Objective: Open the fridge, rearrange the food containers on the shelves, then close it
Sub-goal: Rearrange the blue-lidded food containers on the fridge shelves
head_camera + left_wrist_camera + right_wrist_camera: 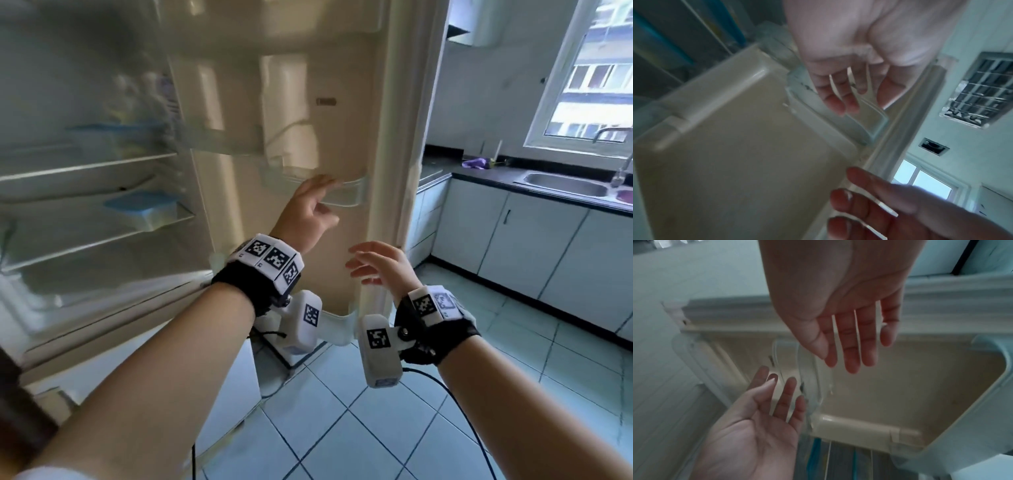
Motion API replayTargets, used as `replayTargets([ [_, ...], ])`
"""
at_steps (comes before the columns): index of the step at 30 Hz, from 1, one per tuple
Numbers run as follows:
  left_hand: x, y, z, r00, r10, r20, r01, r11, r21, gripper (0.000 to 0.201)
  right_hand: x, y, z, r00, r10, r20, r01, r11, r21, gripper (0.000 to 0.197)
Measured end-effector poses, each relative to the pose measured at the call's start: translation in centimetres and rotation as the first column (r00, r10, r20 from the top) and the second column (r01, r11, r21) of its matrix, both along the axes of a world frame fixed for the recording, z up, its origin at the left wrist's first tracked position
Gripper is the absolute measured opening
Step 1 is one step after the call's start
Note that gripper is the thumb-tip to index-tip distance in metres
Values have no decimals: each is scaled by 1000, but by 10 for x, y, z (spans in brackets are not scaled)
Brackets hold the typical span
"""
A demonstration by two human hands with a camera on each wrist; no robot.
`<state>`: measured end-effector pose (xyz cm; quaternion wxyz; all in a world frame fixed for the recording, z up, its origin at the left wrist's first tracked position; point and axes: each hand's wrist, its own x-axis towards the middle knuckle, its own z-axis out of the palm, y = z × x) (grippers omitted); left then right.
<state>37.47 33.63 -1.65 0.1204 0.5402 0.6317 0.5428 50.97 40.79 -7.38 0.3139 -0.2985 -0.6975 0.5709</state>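
The fridge stands open; its cream inner door (308,113) faces me in the head view. My left hand (308,205) is open with fingers spread, just in front of the clear door bin (342,197); contact cannot be told. My right hand (373,265) is open too, lower and to the right, close to the door's edge (404,171), holding nothing. Inside the fridge a blue-lidded container (144,209) lies on a middle shelf, and another blue-lidded container (113,135) sits one shelf higher. Both palms (830,288) show empty in the wrist views.
Glass shelves (85,168) fill the fridge on the left. A black countertop with a steel sink (561,185) and white cabinets (513,240) run along the right. A window (599,85) is above. Tiled floor (376,428) lies below, crossed by a black cable (455,401).
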Motion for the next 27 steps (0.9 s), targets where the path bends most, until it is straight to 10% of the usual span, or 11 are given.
replayTargets([
  [15, -260, -138, 0, 858, 451, 246, -450, 891, -65, 27, -295, -62, 21, 899, 437, 36, -437, 899, 4, 21],
  [27, -454, -107, 82, 865, 445, 230, -463, 886, 24, 32, -506, -34, 113, 937, 253, -239, -270, 962, -38, 19],
])
